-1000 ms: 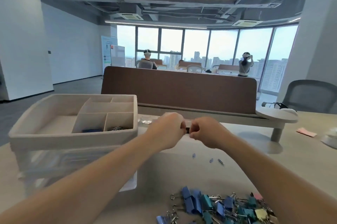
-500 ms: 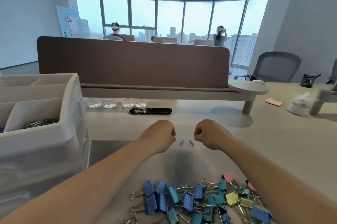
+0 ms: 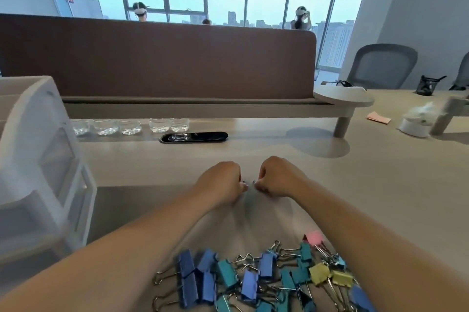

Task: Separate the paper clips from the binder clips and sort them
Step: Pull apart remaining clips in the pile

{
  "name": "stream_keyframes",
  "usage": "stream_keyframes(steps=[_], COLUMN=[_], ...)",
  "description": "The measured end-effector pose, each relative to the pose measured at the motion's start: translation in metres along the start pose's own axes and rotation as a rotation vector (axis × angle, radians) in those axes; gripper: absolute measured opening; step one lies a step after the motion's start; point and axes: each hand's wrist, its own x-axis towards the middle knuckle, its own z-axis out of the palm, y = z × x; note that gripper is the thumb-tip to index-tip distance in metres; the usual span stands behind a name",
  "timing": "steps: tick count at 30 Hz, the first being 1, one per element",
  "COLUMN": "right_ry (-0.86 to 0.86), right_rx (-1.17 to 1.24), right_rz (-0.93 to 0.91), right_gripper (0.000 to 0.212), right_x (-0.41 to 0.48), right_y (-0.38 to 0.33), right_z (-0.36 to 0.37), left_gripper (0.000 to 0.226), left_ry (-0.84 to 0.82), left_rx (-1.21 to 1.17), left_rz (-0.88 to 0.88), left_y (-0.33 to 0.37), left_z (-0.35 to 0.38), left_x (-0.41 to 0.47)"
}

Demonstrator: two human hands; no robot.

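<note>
Fingers curled on both sides, tips down on the pale wooden desk (image 3: 380,184): left hand (image 3: 220,184) and right hand (image 3: 276,177) close over the tiny bluish paper clips (image 3: 253,181). Pinched or only touched? Knuckles hide it. Flat clips could skid from the fingertips. Nearer, the heap of coloured metal binder clips (image 3: 266,278) lies unsorted; the white plastic drawer organiser (image 3: 45,159) is cropped, compartments unseen.

**Hands Curled Together Beyond the Clip Heap**

The left hand (image 3: 223,184) and right hand (image 3: 276,177) are seen close together low over the table (image 3: 380,184), fingers curled downward. Two small clips (image 3: 250,182) are glimpsed between the fingertips. Whether they are gripped cannot be told. A heap of coloured binder clips (image 3: 253,278) is spread between the forearms. A white drawer organizer (image 3: 43,159) is set at the left.
</note>
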Motion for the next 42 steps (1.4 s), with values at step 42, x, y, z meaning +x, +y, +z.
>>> stream_keyframes(steps=[42], right_ry=[0.017], right_rx=[0.007], right_rz=[-0.261], right_gripper=[0.013], right_x=[0.012], right_y=[-0.058], right_z=[0.02], left_gripper=[0.012], left_ry=[0.112], left_rx=[-0.098], left_rz=[-0.108], left_y=[-0.056], left_z=[-0.011], left_x=[-0.001])
